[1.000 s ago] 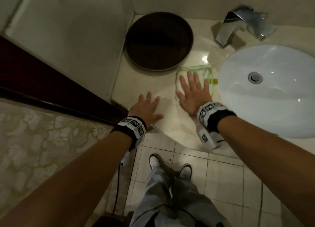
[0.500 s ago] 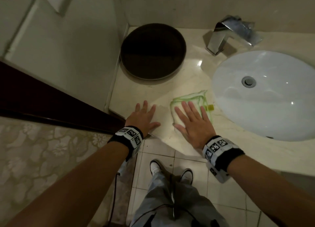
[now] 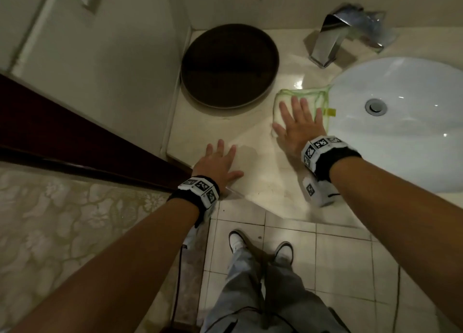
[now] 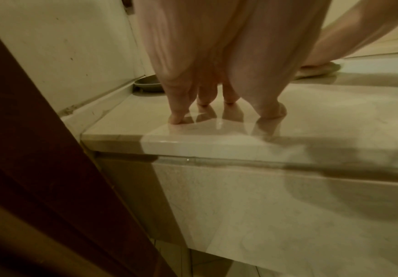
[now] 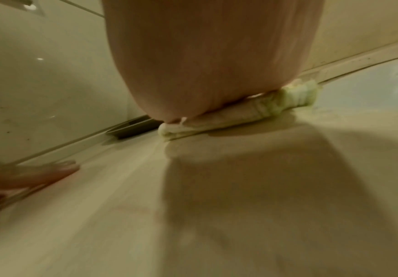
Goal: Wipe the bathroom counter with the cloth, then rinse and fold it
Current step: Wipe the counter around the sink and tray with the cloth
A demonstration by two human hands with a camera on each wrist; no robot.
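A white cloth with green edging (image 3: 284,99) lies on the pale marble counter (image 3: 260,182), between a dark round tray and the sink. My right hand (image 3: 298,122) presses flat on it with straight, spread fingers. In the right wrist view the folded cloth (image 5: 287,101) is squashed under the palm. My left hand (image 3: 220,161) rests flat on the counter near its front left corner, holding nothing; its fingertips (image 4: 176,118) touch the glossy stone.
A dark round tray (image 3: 229,66) sits in the back left corner by the wall. A chrome tap (image 3: 330,37) stands behind the white sink basin (image 3: 400,142). A dark wooden door frame (image 3: 75,137) runs at the left. Tiled floor and my shoes lie below.
My right hand has slid the cloth back away from the counter's front edge, toward the sink rim and tray. The left hand stays put.
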